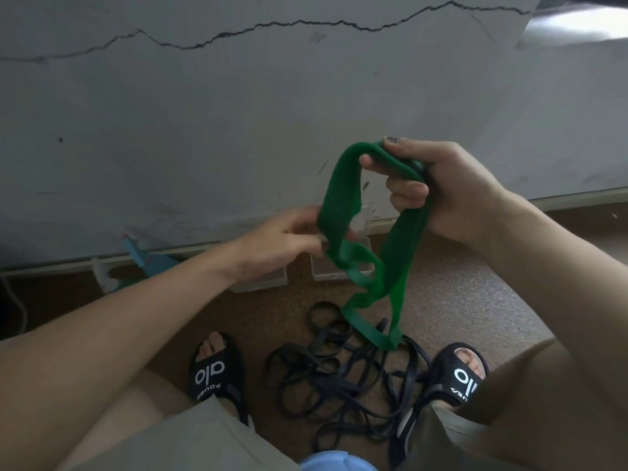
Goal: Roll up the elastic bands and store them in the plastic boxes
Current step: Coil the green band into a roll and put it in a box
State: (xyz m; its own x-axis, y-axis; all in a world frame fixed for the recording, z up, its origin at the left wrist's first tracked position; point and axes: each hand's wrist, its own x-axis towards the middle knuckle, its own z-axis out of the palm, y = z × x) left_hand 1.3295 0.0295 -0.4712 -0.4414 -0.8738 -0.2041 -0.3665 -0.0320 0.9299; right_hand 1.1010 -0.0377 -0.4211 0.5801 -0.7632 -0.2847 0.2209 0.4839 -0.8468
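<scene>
Nearest the camera, at six o'clock, a tangled heap of thin black elastic bands (339, 379) lay on the speckled brown floor (458, 300) between two feet in black slide sandals (217, 372). Just above that heap the lower end of a wide, flat green elastic band (370, 287) hung down, its bottom fold close to the black bands, perhaps brushing them.

Higher up, the hands were apart, each on a different part of the green band. The right hand (441, 188), at about two o'clock, had its thumb and fingers curled round the band's top, holding it bunched. The left hand (278, 243), at about nine o'clock from the band, pinched its left strand; the fingertips were partly hidden behind the rubber, so the exact pinch was hard to read.

Behind the hanging band, near the foot of the cracked grey wall (238, 113), stood two shallow clear plastic boxes (331, 271), one largely hidden by the left wrist. Both looked empty as far as could be seen.

The band seemed twisted and looped on itself, so the step in hand was probably straightening it before rolling. To do that well, the left hand should run down the strand to flatten the twist, lay both layers together, then roll tightly from one end with even edges, keeping tension so the coil would not spring open before reaching a box.
</scene>
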